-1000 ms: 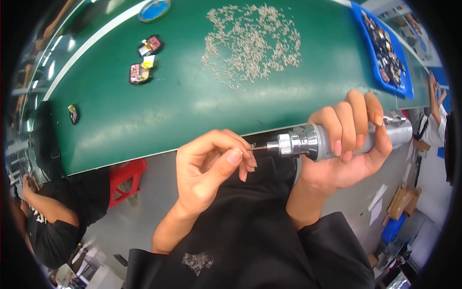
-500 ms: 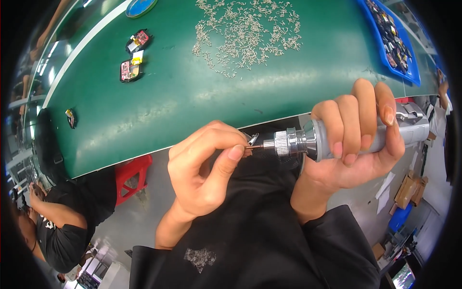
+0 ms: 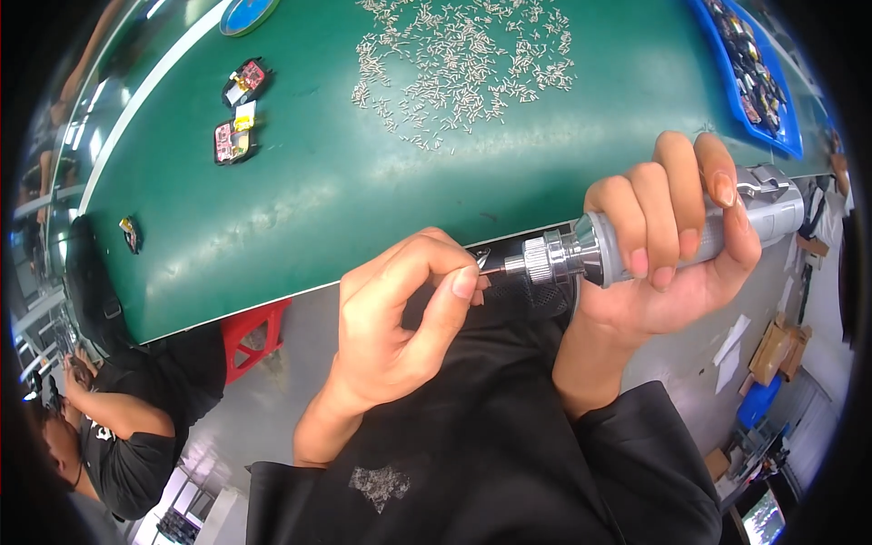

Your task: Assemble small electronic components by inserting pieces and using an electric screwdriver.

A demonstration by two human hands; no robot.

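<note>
A long green matted workbench [image 3: 363, 182] carries a scatter of small silvery pins [image 3: 463, 64], two small red-and-yellow circuit boards [image 3: 238, 113], and a blue plastic tray [image 3: 754, 82] at the far right. Cardboard boxes [image 3: 781, 345] sit on the grey floor. Just off the bench edge, the right hand [image 3: 672, 245] is wrapped around a grey metal electric screwdriver [image 3: 636, 241]; the left hand [image 3: 400, 318] pinches at its tip.

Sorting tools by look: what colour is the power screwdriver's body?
Silvery grey metal, seen in the head view: the power screwdriver, gripped by the right hand.

Left hand [image 3: 400, 318] pinches its fingers together; right hand [image 3: 668, 241] is curled in a fist.
</note>
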